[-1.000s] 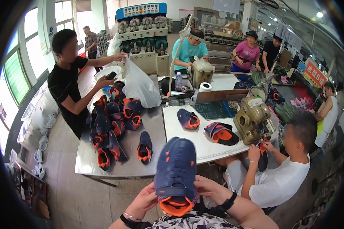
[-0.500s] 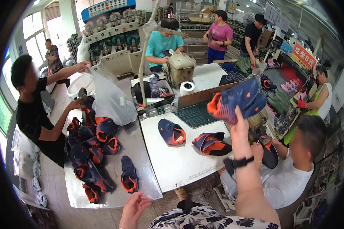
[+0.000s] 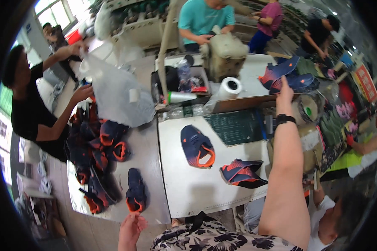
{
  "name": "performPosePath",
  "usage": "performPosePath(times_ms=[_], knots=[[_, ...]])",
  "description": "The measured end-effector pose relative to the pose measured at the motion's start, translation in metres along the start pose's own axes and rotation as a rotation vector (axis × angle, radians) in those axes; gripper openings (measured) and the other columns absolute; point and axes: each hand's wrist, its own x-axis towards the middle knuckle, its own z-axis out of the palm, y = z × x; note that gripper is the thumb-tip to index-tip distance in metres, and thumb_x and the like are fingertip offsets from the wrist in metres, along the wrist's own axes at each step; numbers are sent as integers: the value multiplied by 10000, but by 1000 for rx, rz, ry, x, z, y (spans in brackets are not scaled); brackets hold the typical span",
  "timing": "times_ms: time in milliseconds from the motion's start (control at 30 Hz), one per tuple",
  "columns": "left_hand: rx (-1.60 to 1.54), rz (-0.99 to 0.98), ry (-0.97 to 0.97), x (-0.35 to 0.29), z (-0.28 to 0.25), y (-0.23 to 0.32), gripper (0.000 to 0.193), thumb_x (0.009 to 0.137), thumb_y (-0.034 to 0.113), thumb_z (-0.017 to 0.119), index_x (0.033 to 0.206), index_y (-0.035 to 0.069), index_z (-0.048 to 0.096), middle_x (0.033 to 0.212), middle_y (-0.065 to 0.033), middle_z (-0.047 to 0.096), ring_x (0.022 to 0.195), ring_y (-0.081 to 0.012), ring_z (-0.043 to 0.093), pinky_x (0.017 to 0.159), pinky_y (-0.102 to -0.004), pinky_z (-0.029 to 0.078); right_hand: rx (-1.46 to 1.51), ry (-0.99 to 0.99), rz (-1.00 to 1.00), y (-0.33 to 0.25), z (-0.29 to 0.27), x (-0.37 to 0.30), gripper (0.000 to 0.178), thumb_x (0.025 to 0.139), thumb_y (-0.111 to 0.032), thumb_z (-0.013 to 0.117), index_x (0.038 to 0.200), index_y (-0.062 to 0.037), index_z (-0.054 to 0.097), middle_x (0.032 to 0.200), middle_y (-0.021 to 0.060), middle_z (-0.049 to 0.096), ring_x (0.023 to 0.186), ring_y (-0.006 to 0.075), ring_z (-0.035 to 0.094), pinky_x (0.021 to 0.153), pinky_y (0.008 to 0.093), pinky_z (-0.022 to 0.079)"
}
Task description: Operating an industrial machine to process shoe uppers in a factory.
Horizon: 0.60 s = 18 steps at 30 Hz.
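My right arm stretches far out to the right. My right hand (image 3: 284,91) grips navy shoe uppers (image 3: 282,69) with orange accents, a pair held together beyond the board at the table's back. At the near edge of the metal table, my left hand (image 3: 132,226) has its fingers loosely apart. Its fingertips are at the orange heel opening of a single navy shoe upper (image 3: 136,186); whether they touch it I cannot tell. On the white table lie another navy upper (image 3: 192,140) with an orange lining and a folded upper (image 3: 241,172) on its side.
Several navy-orange uppers are heaped on the metal table (image 3: 153,167). At left, a person in black holds a white plastic bag (image 3: 121,96). A green cutting mat (image 3: 234,127), thread spool (image 3: 230,88) and beige machine (image 3: 226,54) stand further back. A seated person is at lower right.
My right hand has carried the uppers away from me and to the right. My left hand has come up to the single upper's heel. My view has shifted.
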Motion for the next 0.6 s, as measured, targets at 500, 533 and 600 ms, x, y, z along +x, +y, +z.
performPosePath(times_ms=[500, 533, 600], knots=[[94, -76, 282, 23, -42, 8, 193, 995, 234, 516, 1090, 91, 604, 888, -30, 678, 809, -131, 667, 695, -256, 518, 96, -363, 290, 45, -50, -161, 144, 938, -201, 593, 901, -64, 614, 801, 6, 607, 729, 106, 562, 666, 248, 458], [89, -90, 271, 26, -45, 8, 193, 995, 234, 516, 1090, 91, 604, 888, -30, 678, 809, -131, 667, 695, -256, 518, 56, -443, 335, 40, -44, -201, 136, 938, -191, 591, 874, -71, 595, 773, 2, 582, 713, 95, 541, 669, 243, 446], [86, -90, 230, 32, -53, 13, 217, 1011, 226, 488, 1096, 58, 594, 920, -66, 675, 835, -175, 666, 725, -290, 536, -47, -755, 405, 41, -54, -258, 148, 954, -224, 588, 898, -86, 591, 816, -3, 569, 739, 86, 524, 682, 243, 431]])
